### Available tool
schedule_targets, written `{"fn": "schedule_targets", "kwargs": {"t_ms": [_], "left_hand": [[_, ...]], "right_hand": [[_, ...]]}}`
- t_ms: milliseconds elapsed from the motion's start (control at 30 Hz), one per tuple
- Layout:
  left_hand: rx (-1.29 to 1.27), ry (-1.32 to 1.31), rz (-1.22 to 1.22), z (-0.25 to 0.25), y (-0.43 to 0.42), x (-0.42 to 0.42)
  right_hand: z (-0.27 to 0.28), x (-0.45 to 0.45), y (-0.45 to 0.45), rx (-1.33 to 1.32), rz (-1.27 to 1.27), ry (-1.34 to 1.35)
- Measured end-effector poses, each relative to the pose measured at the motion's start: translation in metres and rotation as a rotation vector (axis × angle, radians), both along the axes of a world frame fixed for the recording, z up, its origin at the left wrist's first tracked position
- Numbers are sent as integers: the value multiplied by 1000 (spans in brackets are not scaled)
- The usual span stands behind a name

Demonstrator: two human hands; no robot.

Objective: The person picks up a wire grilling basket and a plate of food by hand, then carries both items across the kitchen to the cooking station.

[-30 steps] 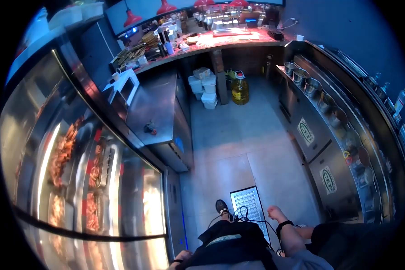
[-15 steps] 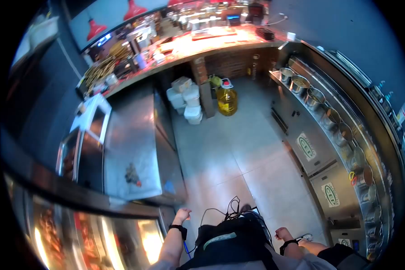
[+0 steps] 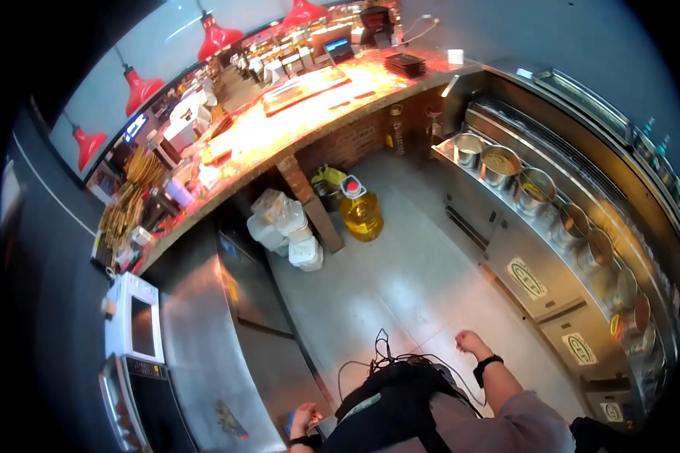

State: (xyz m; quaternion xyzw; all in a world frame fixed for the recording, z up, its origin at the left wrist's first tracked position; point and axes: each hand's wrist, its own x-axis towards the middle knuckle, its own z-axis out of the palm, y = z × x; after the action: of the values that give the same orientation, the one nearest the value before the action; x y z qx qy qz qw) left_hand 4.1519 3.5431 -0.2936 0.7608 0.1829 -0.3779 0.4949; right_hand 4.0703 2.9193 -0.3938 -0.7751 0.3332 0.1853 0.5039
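Observation:
My left hand is low in the view, beside the steel counter on the left. Its fingers look loosely curled, and I see nothing in them. Farther forward, my right hand hangs above the tiled floor, fingers bent in and nothing visible in the grasp. A dark band circles each wrist. Between the hands, black cables loop out from the dark gear on my front. A glove-like grey item lies on the steel counter near my left hand.
A yellow oil jug and stacked white tubs stand on the floor ahead. Metal pots line the steel station on the right. A white microwave sits left. Red lamps hang over the lit pass counter.
My view has moved forward, bringing the pass counter and oil jug closer. My right hand has swung forward, while my left hand has dropped back toward the lower edge.

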Motion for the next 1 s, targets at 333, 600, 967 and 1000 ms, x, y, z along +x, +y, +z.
{"fn": "schedule_targets", "kwargs": {"t_ms": [333,600,967,1000], "left_hand": [[-189,-530,-365,177,-142,290],[-684,-588,-980,242,-228,509],[-819,-638,-1430,223,-331,712],[-801,-617,-1461,225,-341,727]], "right_hand": [[214,387,95,506,390,-331],[298,538,149,911,334,-399],[278,677,77,1084,-40,-354],[279,690,69,1083,-46,-339]]}}
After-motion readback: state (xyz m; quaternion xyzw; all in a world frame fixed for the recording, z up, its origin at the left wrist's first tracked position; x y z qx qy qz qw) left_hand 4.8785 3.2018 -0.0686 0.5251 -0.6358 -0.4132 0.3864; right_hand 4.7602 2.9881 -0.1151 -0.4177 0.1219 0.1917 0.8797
